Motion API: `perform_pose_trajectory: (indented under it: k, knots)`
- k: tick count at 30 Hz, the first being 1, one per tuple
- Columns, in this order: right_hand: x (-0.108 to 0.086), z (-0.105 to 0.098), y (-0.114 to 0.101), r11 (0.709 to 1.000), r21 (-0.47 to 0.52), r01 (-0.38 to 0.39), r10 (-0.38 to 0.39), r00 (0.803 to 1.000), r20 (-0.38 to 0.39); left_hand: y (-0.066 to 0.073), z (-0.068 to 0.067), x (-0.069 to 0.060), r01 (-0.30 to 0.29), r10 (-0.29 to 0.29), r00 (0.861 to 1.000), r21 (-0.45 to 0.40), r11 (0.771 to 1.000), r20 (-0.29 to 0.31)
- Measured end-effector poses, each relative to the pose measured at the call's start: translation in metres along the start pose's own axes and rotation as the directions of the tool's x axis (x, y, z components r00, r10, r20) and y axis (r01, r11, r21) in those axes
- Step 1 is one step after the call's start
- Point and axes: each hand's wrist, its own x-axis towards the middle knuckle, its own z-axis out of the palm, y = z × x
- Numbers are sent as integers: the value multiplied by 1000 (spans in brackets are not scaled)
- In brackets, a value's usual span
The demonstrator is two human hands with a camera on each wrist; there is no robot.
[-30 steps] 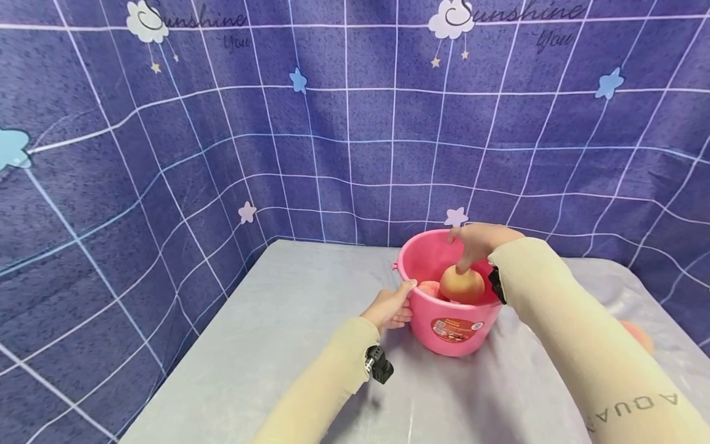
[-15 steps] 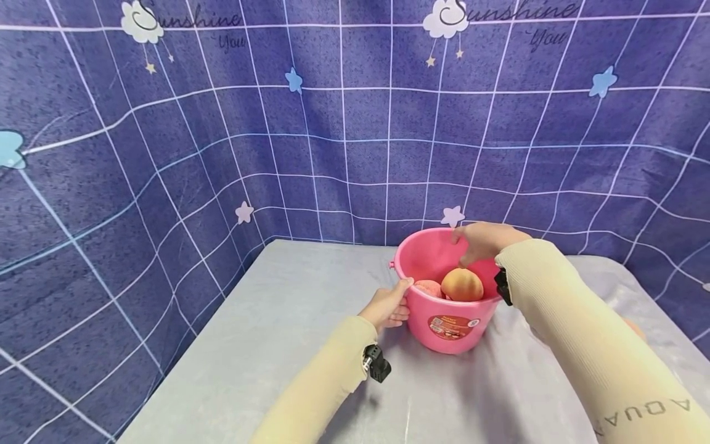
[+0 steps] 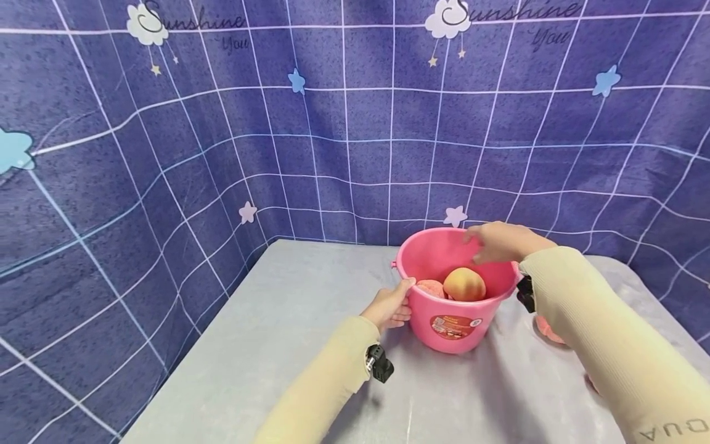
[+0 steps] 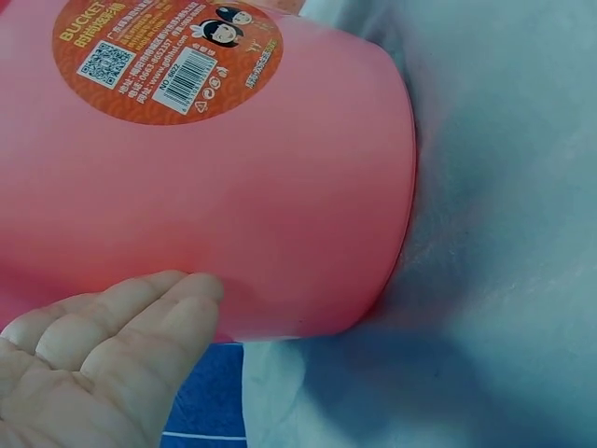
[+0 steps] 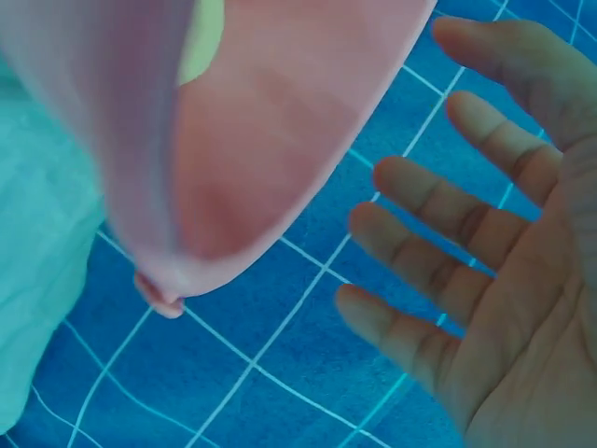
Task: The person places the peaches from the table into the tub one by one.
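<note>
A pink bucket (image 3: 450, 324) with an orange-red label stands upright at right of centre in the head view. Inside lie a yellow-orange fruit (image 3: 465, 285) and a pink-red round item (image 3: 431, 287). The left hand (image 3: 388, 305) grips the bucket's left rim, thumb on top and fingers against the outer wall (image 4: 280, 205). Above the bucket's right rear side is the right hand (image 3: 505, 241), holding nothing. Its fingers are spread beside the bucket (image 5: 270, 140) in the right wrist view.
On the grey-covered table (image 3: 288, 308), a pink-red round item (image 3: 549, 330) lies right of the bucket, partly behind the right sleeve. Another item, mostly hidden, shows below that sleeve. A blue grid-patterned curtain (image 3: 366, 154) stands behind and at the left.
The right hand has let go of the yellow-orange fruit, which stays in the bucket, and has moved up and to the right. The left hand keeps its grip on the rim.
</note>
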Motion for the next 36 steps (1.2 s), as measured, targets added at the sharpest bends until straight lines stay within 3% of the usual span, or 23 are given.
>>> perform_pose_trajectory:
  k: [3,7,15,20,25,30,33,36]
  knots:
    - [-7,4,8,999,3,35,-35,998,-55,1,1,-1,9,-9,1000,-1,1000,2]
    - [-20,6,19,999,39,16,-11,993,-114,3,1,-3,14,-14,1000,4,1000,-4]
    - [-43,12,33,988,151,26,-1,987,-160,1,1,-1,13,-13,1000,-16,1000,-8]
    - [-60,25,37,990,131,45,-10,966,-257,0,3,-2,11,-11,1000,-33,999,-9]
    - [-78,43,43,987,151,54,12,914,-406,0,4,-2,-7,7,1000,-27,1000,-12]
    - [-91,65,54,989,139,54,30,841,-540,0,2,-1,-20,20,1000,-19,1000,-6]
    - [-98,82,60,991,127,48,36,805,-592,-1,2,0,-12,12,1000,-26,1000,-2]
    - [-108,100,62,988,152,20,79,782,-619,-1,3,1,-8,8,1000,-29,1000,4]
